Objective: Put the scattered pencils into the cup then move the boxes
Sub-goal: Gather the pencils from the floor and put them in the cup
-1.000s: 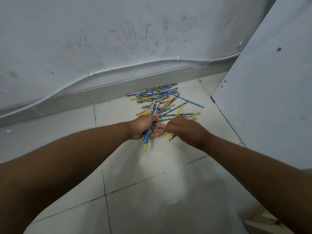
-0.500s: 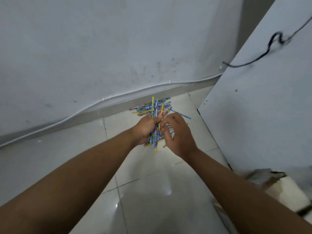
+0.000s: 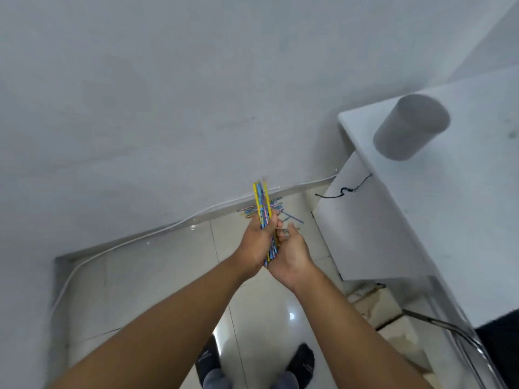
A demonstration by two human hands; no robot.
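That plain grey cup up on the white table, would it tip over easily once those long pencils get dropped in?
Possibly. The grey cylindrical cup looks tall, straight-sided and probably light, so leaning colourful pencils might topple it. It stands near the white table's corner, so a knock could send it off.

A plain pale grey wall (image 3: 168,94) fills the view from 9 round to 1 o'clock. A white cable (image 3: 179,221) runs along the skirting at its foot. The floor (image 3: 146,290) is glossy light tile, with a small spot of glare (image 3: 292,315) at 6 o'clock. At 3 o'clock stands a white worktop (image 3: 463,220), with a black wire (image 3: 348,190) against its side panel (image 3: 365,242).
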